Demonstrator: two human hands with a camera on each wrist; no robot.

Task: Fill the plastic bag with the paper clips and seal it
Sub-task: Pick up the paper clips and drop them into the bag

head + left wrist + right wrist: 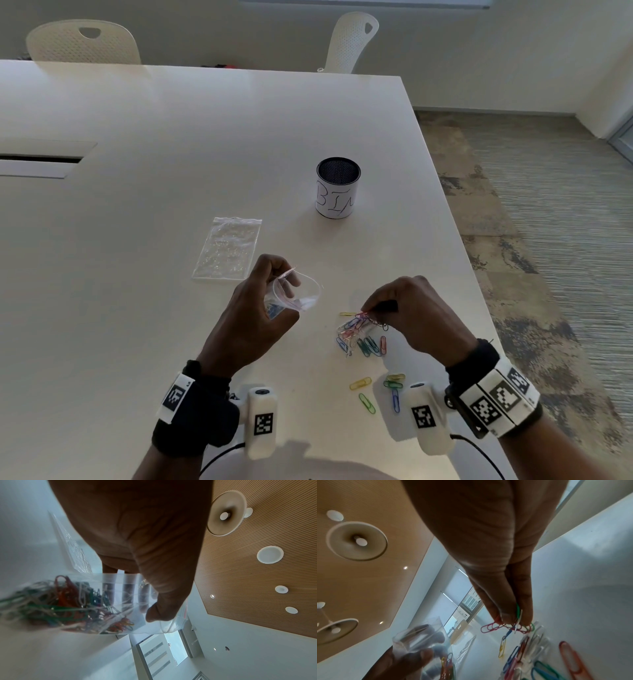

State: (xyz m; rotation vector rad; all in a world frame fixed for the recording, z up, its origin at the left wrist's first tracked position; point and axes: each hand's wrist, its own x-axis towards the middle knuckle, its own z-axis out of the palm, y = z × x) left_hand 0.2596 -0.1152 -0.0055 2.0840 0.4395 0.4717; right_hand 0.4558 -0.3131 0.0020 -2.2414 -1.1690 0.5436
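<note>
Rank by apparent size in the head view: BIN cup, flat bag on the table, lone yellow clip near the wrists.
1. Flat bag, largest footprint.
2. BIN cup, clearly smaller in area than the bag, though it sits farther from the camera.
3. Yellow clip, far the smallest despite being nearest.
</note>
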